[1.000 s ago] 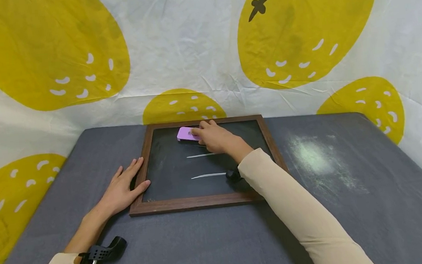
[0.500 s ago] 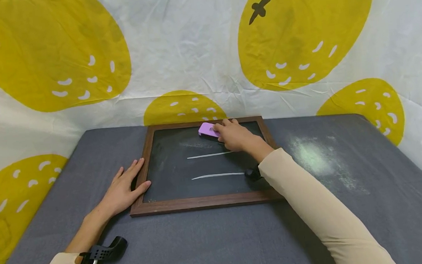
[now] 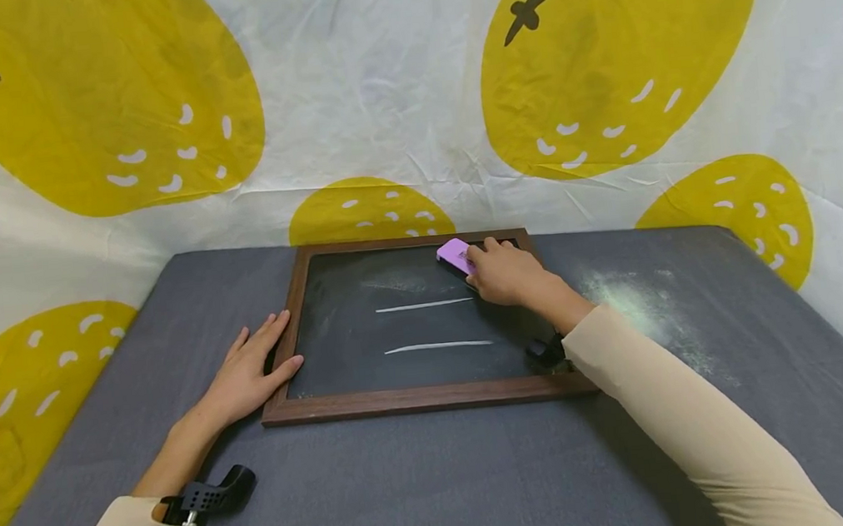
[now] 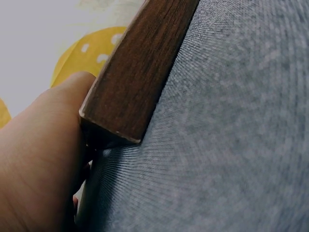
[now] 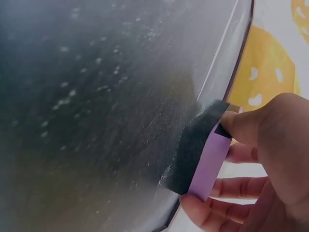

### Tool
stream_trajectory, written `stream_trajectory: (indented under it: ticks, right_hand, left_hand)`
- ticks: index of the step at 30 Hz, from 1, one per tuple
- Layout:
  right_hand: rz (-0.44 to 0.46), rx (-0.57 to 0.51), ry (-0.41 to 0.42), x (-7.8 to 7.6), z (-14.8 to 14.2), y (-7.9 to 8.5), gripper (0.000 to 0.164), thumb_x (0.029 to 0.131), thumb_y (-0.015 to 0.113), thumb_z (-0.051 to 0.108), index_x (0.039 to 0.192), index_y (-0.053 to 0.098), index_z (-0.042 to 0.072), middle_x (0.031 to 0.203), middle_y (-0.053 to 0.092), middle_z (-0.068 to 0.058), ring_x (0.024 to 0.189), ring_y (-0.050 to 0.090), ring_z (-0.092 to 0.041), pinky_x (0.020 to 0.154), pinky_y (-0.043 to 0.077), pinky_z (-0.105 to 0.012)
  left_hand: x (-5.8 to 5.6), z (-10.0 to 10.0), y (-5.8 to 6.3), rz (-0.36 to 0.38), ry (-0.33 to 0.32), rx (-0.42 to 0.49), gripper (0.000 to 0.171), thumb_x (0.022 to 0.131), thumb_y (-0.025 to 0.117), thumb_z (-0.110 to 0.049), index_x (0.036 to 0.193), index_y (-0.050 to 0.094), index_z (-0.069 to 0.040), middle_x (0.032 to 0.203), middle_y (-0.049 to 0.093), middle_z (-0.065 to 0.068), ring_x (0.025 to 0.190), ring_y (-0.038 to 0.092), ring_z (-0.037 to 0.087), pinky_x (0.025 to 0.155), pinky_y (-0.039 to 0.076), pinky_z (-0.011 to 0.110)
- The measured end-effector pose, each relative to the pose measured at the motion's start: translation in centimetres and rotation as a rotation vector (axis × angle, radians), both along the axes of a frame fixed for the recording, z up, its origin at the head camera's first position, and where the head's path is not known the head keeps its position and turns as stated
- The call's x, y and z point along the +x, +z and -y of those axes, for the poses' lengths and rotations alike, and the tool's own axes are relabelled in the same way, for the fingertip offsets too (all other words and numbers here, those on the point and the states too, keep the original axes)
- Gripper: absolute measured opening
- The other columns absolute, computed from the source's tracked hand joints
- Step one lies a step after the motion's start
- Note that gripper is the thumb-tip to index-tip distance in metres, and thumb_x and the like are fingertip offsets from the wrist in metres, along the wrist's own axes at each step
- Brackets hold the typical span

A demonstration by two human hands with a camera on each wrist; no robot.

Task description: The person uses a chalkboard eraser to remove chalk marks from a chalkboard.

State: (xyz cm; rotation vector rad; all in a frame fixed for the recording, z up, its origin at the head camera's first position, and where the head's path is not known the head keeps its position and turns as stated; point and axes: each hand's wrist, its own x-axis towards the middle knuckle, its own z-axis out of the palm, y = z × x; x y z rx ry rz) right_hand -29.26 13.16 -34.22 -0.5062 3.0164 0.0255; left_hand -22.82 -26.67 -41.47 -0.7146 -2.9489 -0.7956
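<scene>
Purple-backed with a dark pad, the eraser [image 3: 454, 254] sits near the far edge of the blackboard [image 3: 345, 336], right of its middle, the pad touching the board's surface. The right hand [image 3: 511, 275] has it, grip closed, thumb and fingers on opposite sides. The left hand [image 3: 246, 376] lies with its grip spread, resting on the left side of the brown frame [image 3: 418, 399]. Two white lines [image 3: 438, 346] mark the board nearer the person; beneath is a grey counter [image 3: 410, 481].
</scene>
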Motion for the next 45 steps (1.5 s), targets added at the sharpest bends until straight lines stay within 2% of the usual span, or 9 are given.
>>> stream_trajectory:
  ticks: [7,14,21,25,40,45]
  right_hand:
    - [-0.051,-0.072,0.065,0.8,-1.2,0.2,0.044,0.091,0.062,0.032,0.123,0.058,0.003,0.102,0.058,-0.016,0.087,0.055,-0.029,0.073,0.048,-0.046]
    - [-0.007,-0.104,0.098,1.3,-2.0,0.2,0.054,0.086,0.063,0.035,0.130,0.057,0.005,0.105,0.058,-0.013,0.079,0.053,-0.026,0.069,0.046,-0.040]
    - [-0.014,-0.123,0.156,1.6,-2.7,0.0,0.059,0.087,0.066,0.037,0.134,0.055,0.004,0.112,0.058,-0.016,0.085,0.055,-0.028,0.077,0.048,-0.044]
    - [-0.041,-0.164,0.183,1.6,-2.7,-0.4,0.058,0.086,0.069,0.038,0.131,0.057,0.003,0.109,0.058,-0.017,0.085,0.055,-0.028,0.075,0.048,-0.045]
    - [-0.061,-0.198,0.183,1.2,-1.9,-1.1,0.054,0.084,0.070,0.038,0.125,0.061,0.004,0.103,0.059,-0.013,0.082,0.053,-0.025,0.070,0.044,-0.040]
    - [-0.054,-0.209,0.186,1.2,-1.3,-1.1,0.055,0.085,0.069,0.039,0.126,0.061,0.004,0.106,0.060,-0.014,0.085,0.054,-0.026,0.076,0.045,-0.044]
  left_hand:
    - [0.0,0.0,0.0,0.013,-0.008,0.019,0.076,0.097,0.054,-0.039,0.152,0.018,-0.001,0.153,0.022,0.023,0.142,0.017,0.037,0.113,0.001,0.055]
    - [0.0,-0.1,0.1,0.014,-0.012,0.018,0.076,0.097,0.055,-0.039,0.152,0.018,-0.001,0.153,0.022,0.024,0.142,0.017,0.038,0.113,0.001,0.055]
    - [0.1,-0.1,-0.5,0.011,-0.014,0.024,0.076,0.097,0.054,-0.039,0.153,0.017,-0.002,0.153,0.022,0.024,0.142,0.017,0.038,0.113,0.001,0.055]
    - [0.1,0.1,-0.5,0.002,-0.014,0.027,0.076,0.097,0.055,-0.038,0.153,0.018,-0.002,0.153,0.022,0.025,0.141,0.017,0.039,0.113,0.001,0.055]
    - [0.2,-0.1,-0.5,-0.026,-0.016,0.004,0.076,0.097,0.055,-0.039,0.152,0.020,0.000,0.152,0.024,0.026,0.140,0.020,0.039,0.113,0.003,0.055]
    - [0.1,-0.2,-0.5,-0.031,-0.015,0.002,0.076,0.097,0.055,-0.039,0.152,0.020,0.001,0.151,0.025,0.026,0.140,0.020,0.040,0.113,0.004,0.055]
